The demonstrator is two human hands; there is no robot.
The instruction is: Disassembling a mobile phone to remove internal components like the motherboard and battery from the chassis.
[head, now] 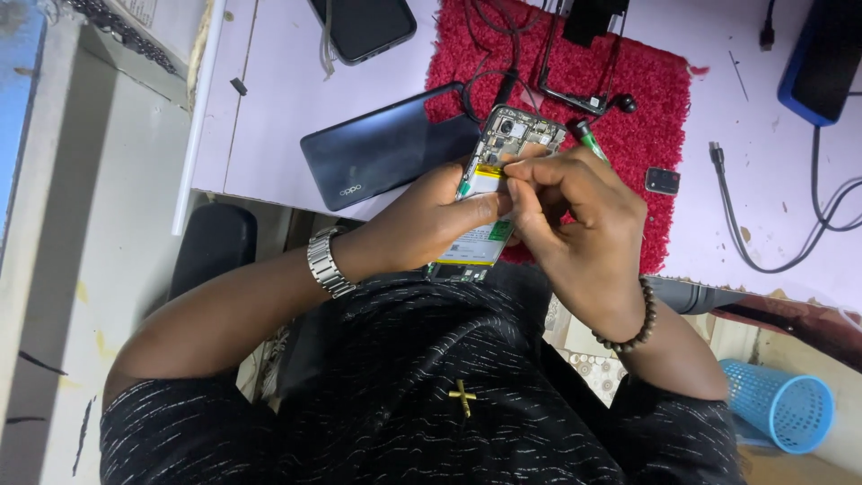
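1. Opened phone: gripped by left hand, held above the worktop's near edge.
2. Right hand: fingertips pinched on internals, green-handled tool tucked alongside.
3. Risk: a slip could tear a connector.

The mat at the far edge of the table is deep red and fuzzy; the table itself is pale lilac. The phone cover near the table's front edge is glossy dark blue-black. The open phone shows a white and green battery with a yellow strip. The tool is green. The basket is light blue mesh. The shirt is black with thin white flecks. The watch is silver, the bracelet brown beads.
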